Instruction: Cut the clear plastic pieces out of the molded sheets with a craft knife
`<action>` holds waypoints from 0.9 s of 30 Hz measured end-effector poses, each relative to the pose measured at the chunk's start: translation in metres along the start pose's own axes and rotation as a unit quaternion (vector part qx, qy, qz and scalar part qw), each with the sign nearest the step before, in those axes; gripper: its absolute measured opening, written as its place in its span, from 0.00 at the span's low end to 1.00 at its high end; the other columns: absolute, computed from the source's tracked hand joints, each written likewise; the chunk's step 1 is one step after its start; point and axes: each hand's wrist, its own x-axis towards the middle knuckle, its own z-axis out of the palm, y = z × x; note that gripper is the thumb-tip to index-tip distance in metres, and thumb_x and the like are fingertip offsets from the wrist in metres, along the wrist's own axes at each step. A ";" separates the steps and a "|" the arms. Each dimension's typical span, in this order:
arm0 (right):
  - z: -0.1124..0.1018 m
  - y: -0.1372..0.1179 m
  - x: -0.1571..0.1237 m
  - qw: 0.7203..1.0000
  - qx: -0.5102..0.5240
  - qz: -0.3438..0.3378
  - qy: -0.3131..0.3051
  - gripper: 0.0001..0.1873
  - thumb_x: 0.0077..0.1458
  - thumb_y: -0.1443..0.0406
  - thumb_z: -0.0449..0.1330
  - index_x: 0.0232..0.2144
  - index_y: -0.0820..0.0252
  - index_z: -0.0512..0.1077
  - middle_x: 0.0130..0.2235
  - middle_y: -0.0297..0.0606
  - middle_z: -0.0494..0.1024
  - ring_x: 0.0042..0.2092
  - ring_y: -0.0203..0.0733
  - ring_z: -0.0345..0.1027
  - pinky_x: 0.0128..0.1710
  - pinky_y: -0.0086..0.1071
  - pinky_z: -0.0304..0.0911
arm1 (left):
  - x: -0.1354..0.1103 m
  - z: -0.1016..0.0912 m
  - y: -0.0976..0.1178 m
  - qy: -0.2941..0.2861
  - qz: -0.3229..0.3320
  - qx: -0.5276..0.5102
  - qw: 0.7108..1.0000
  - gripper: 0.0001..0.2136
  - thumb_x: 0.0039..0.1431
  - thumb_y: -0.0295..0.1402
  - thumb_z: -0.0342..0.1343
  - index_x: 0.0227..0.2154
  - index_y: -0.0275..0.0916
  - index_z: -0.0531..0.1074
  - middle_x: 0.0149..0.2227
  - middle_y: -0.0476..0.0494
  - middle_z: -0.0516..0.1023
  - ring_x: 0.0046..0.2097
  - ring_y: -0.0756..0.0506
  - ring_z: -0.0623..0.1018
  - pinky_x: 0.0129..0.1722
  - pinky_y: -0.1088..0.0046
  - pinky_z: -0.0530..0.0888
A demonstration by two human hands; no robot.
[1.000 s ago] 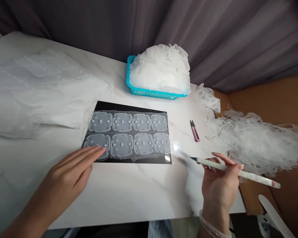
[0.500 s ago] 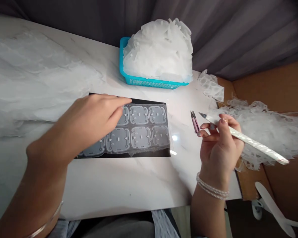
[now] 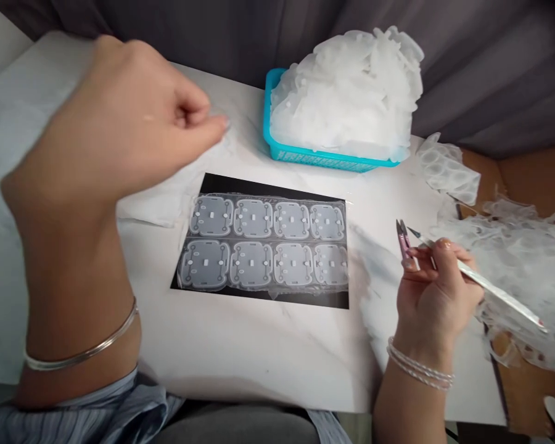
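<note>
Craft knife (image 3: 494, 293) — pinched by right fingers (image 3: 444, 245) (tip faint); left fingers (image 3: 197, 114) curled, blurred.

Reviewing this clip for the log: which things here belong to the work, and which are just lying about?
In the work: right hand holding a white-handled craft knife; left hand, raised; moulded clear sheet on a black mat.

Lying about: pink snips; blue basket heaped with white pieces; white offcut netting.

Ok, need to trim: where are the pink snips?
In head view, the pink thread snips are right of the black sheet, against the right hand's fingers.
</note>
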 end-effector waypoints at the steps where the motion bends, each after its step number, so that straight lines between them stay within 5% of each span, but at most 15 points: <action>1: 0.001 0.001 -0.001 1.000 -0.004 0.008 -0.003 0.11 0.40 0.72 0.68 0.27 0.64 0.70 0.25 0.31 0.72 0.24 0.33 0.70 0.17 0.22 0.59 | 0.000 0.002 0.010 -0.013 0.006 0.049 0.999 0.18 0.62 0.40 0.46 0.23 0.36 0.74 0.32 0.51 0.72 0.53 0.43 0.75 0.58 0.58 0.64; 4: 0.002 0.006 -0.002 0.999 -0.019 0.030 -0.004 0.10 0.39 0.72 0.68 0.27 0.64 0.72 0.26 0.31 0.72 0.23 0.33 0.69 0.16 0.23 0.59 | 0.001 0.011 0.026 -0.066 0.014 0.100 0.993 0.21 0.62 0.41 0.42 0.22 0.36 0.74 0.27 0.50 0.69 0.46 0.47 0.78 0.49 0.66 0.70; 10: 0.000 0.013 -0.001 0.997 -0.050 0.058 -0.007 0.07 0.44 0.69 0.65 0.30 0.64 0.78 0.28 0.37 0.74 0.25 0.33 0.70 0.17 0.22 0.58 | 0.000 0.026 0.017 -0.130 -0.006 0.017 0.991 0.16 0.59 0.37 0.47 0.23 0.39 0.76 0.23 0.49 0.54 0.35 0.48 0.77 0.37 0.67 0.71; 19: 0.001 0.016 -0.008 0.995 -0.086 0.049 -0.008 0.07 0.47 0.67 0.62 0.30 0.63 0.80 0.26 0.40 0.76 0.26 0.36 0.73 0.18 0.23 0.59 | 0.001 0.027 0.010 -0.130 0.014 0.022 0.991 0.18 0.62 0.38 0.44 0.32 0.42 0.79 0.25 0.49 0.55 0.36 0.48 0.77 0.37 0.68 0.68; 27: 0.002 0.017 -0.010 0.996 -0.076 0.042 -0.001 0.05 0.44 0.71 0.64 0.27 0.64 0.79 0.25 0.40 0.76 0.26 0.37 0.73 0.17 0.22 0.60 | -0.001 0.026 0.012 -0.121 0.025 0.036 0.992 0.16 0.63 0.36 0.45 0.26 0.43 0.77 0.23 0.49 0.54 0.29 0.52 0.72 0.28 0.73 0.62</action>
